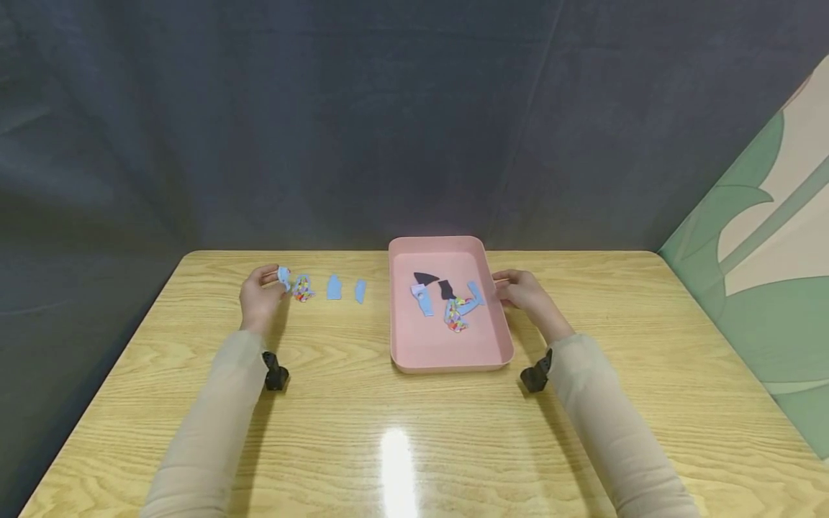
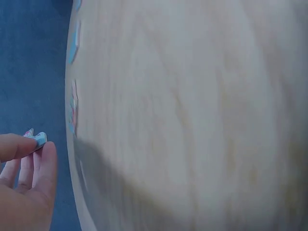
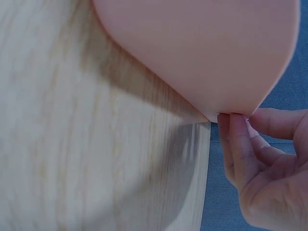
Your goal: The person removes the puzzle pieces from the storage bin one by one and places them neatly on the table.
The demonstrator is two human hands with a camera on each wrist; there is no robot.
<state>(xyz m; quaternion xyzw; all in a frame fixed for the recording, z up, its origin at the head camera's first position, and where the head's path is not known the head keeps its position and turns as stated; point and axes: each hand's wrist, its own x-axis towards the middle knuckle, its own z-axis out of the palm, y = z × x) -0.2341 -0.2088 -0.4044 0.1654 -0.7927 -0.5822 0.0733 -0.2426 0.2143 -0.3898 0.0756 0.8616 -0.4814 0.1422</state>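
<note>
Thumb and fingers of my left hand (image 1: pixel 259 298) pinch a small flat light-blue piece (image 1: pixel 283 278) at the table's far left; the left wrist view shows the piece (image 2: pixel 41 139) edge-on between the fingertips. Just right of it lies a multicoloured patterned piece (image 1: pixel 302 289), followed by a plain blue piece (image 1: pixel 333 288) and a narrower blue piece (image 1: pixel 360 291). My right hand (image 1: pixel 524 293) grips the right side of a pink tray (image 1: pixel 414 352), fingertips on its wall (image 3: pixel 202 62). Inside are a dark pointed piece (image 1: pixel 424 278), another dark piece (image 1: pixel 446 290), blue pieces (image 1: pixel 424 302) and a patterned piece (image 1: pixel 456 325).
A light wooden table (image 1: pixel 324 417) carries everything. Its back edge meets a dark curtain (image 1: pixel 363 129). A panel with green leaf shapes (image 1: pixel 764 252) stands to the right. Each wrist wears a small black camera (image 1: pixel 275 373).
</note>
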